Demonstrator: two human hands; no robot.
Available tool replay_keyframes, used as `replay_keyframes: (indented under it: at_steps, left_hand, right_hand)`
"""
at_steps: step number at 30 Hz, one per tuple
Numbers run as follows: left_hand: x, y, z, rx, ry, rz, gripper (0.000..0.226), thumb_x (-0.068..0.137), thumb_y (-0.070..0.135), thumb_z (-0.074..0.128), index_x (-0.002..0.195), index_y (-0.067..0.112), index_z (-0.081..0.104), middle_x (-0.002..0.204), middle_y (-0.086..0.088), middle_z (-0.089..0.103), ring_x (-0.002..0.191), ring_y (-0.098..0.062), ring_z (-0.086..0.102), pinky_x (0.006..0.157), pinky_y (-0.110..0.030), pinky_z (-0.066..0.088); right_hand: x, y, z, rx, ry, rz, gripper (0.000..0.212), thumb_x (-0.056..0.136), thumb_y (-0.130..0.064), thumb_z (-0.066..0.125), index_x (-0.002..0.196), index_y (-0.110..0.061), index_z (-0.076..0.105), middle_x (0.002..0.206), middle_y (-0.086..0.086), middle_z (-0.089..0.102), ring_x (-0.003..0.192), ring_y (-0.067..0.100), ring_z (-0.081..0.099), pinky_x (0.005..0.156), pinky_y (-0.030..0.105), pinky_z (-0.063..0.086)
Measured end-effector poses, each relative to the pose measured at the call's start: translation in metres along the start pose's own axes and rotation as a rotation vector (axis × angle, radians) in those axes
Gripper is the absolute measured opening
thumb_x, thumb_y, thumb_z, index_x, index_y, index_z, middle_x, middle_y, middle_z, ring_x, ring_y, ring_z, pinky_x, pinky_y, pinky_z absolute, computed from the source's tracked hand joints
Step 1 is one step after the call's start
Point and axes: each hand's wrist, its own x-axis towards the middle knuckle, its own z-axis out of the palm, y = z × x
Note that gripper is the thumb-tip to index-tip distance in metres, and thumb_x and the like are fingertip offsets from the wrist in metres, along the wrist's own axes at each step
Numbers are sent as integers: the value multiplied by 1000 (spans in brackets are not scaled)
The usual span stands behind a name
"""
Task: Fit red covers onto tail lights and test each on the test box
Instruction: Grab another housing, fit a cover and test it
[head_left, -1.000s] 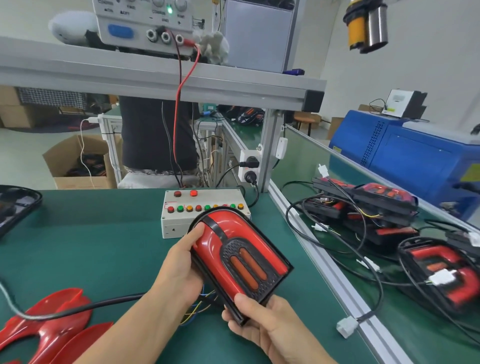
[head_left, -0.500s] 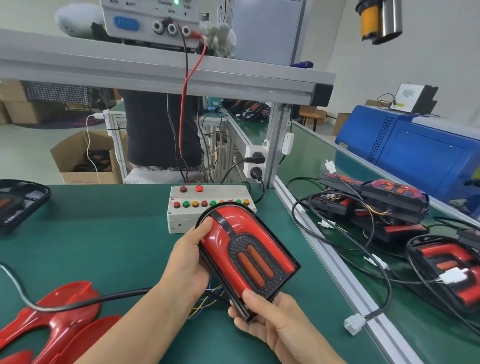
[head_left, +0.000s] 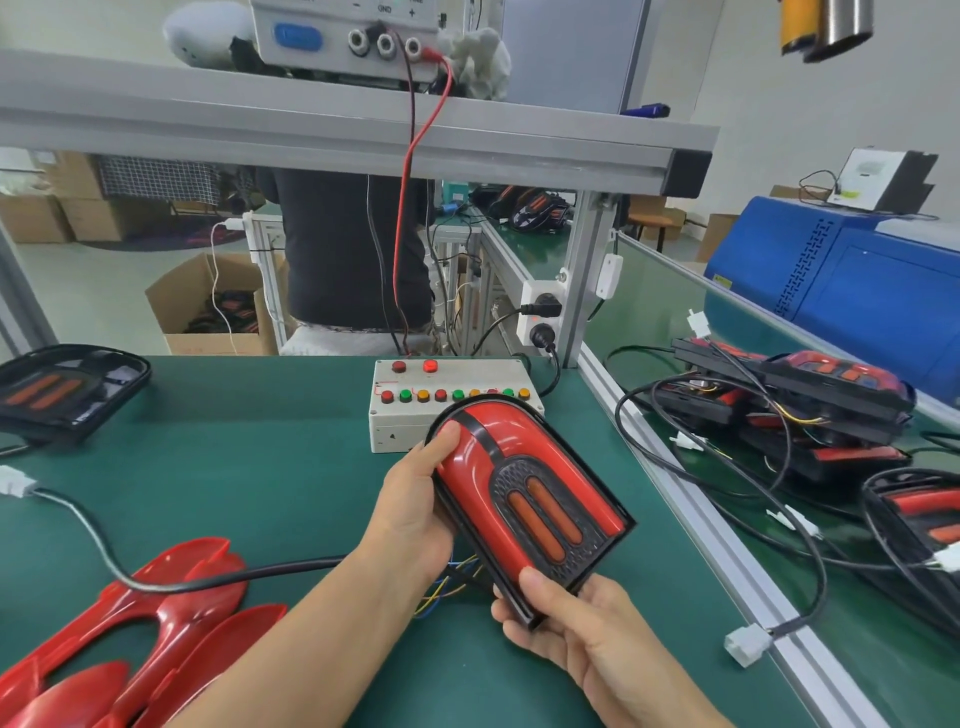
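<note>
Your left hand gripped the tail light's left edge, thumb on its red cover; your right hand pinched the bottom corner, near the test box.

"GND" and "+" on power supply

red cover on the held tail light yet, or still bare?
On. The red cover sits inside the black rim of the tail light, which the left hand and right hand hold above the table.
</note>
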Motion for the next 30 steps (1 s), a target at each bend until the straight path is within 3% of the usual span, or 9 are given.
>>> replay_keyframes:
  at_steps: [5, 10, 12, 21, 26, 30]
  left_hand:
    - [1, -1, 1, -8, 16, 17, 25, 87, 23, 64, 105, 7, 65, 86, -9, 74, 68, -20, 71, 61, -32, 54]
    - [4, -3, 2, 44, 40, 94, 7, 84, 18, 66, 82, 12, 71, 80, -7, 74, 71, -21, 69, 72, -37, 56]
    - [6, -2, 3, 41, 75, 92, 5, 82, 17, 68, 80, 12, 69, 76, -7, 74, 66, -20, 68, 70, -36, 55]
    - [-1, -10, 7, 40, -11, 62, 29, 88, 34, 62, 111, 16, 61, 98, -5, 74, 82, -18, 72, 65, -34, 57]
    - [-14, -25, 5, 197, -179, 76, 32, 89, 9, 59, 120, 16, 54, 112, -8, 70, 101, -24, 67, 85, -41, 54]
    - [-16, -20, 5, 231, -273, 117, 36, 86, 10, 62, 121, 16, 57, 112, -8, 70, 101, -25, 67, 88, -44, 54]
  right_hand:
    - [-3, 1, 2, -6, 24, -28, 53, 63, -25, 78, 107, 3, 68, 94, 19, 72, 80, 25, 71, 67, 27, 57]
    - [-4, 3, 6, -46, 71, -74, 50, 64, -25, 78, 106, 2, 68, 89, 18, 71, 77, 24, 70, 67, 28, 57]
    - [-4, 4, 8, -47, 104, -89, 48, 64, -25, 78, 104, 1, 70, 87, 19, 71, 75, 24, 70, 65, 27, 57]
    - [-5, 2, 10, -27, 137, -94, 50, 66, -24, 76, 110, -2, 67, 93, 15, 72, 79, 23, 70, 71, 27, 58]
    - [-5, 1, 9, 31, 151, -107, 50, 69, -24, 74, 113, 0, 66, 99, 17, 72, 84, 24, 71, 73, 27, 58]
    - [-5, 1, 7, -8, 159, -106, 55, 65, -36, 74, 110, -5, 69, 101, 15, 73, 89, 24, 69, 80, 31, 59]
